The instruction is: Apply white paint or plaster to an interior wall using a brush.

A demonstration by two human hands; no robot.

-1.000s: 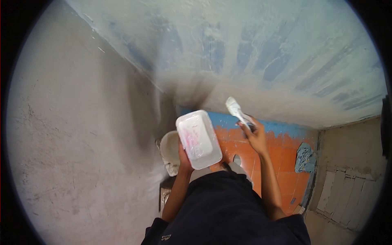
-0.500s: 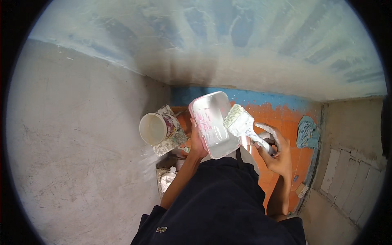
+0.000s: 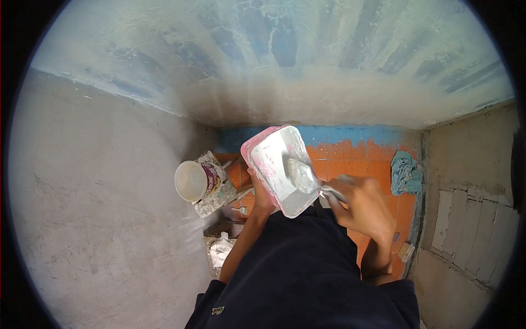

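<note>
A pink rectangular tub (image 3: pixel 257 141), its inside coated with white paint, tilts in front of my body. My left hand (image 3: pixel 262 192) is closed on its left side, with the fingers partly hidden beneath it. In my right hand (image 3: pixel 361 205) is a wide paintbrush (image 3: pixel 302 176), gripped by the handle. The brush's white-coated bristles are down inside the tub, near its right wall. Motion blurs the brush and the right fingers somewhat.
A white bucket (image 3: pixel 192 182) stands at left on a paint-spattered stand (image 3: pixel 211 204). Below it lies a white crumpled item (image 3: pixel 221 250). A teal cloth (image 3: pixel 405 172) lies on the orange floor (image 3: pixel 350 159). A patchily painted wall (image 3: pixel 263 71) rises ahead; a grey wall (image 3: pixel 98 208) stands left.
My right hand has turned over and moved the brush down and left into the tub. The tub has shifted slightly left. The view has shifted a little.
</note>
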